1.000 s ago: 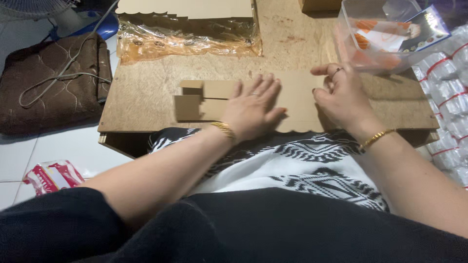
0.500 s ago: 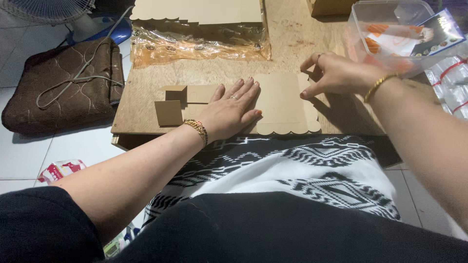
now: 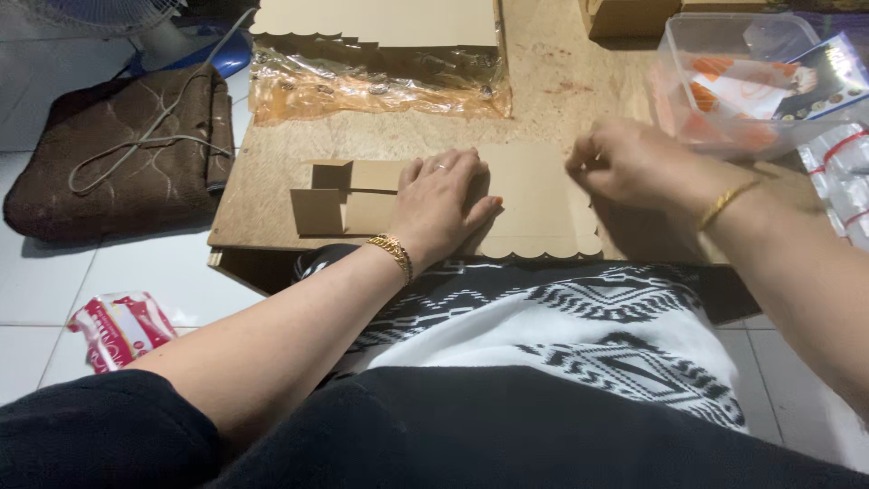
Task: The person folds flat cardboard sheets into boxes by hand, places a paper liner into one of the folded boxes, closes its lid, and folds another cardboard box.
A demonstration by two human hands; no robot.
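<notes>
A flat brown cardboard cut-out (image 3: 534, 204) with a scalloped near edge and small folded flaps at its left end lies on a low wooden board (image 3: 543, 81). My left hand (image 3: 441, 204) presses flat on the cut-out, fingers together, a ring and a gold bracelet on it. My right hand (image 3: 634, 163) hovers at the cut-out's right end with fingertips pinched together; it is blurred, and whether it grips the card edge is unclear.
A stack of scalloped cardboard sheets (image 3: 380, 18) sits at the back over a crinkled clear plastic wrap (image 3: 362, 91). A clear plastic tub (image 3: 733, 72) with orange-white packets stands right. A brown cushion (image 3: 118, 154), a fan base (image 3: 195, 50) and a red-white packet (image 3: 118, 328) lie on the white tiled floor.
My right hand has drawn its fingers into a pinch at the cut-out's right edge. My left hand stays pressed on the card; the camera has shifted slightly.
</notes>
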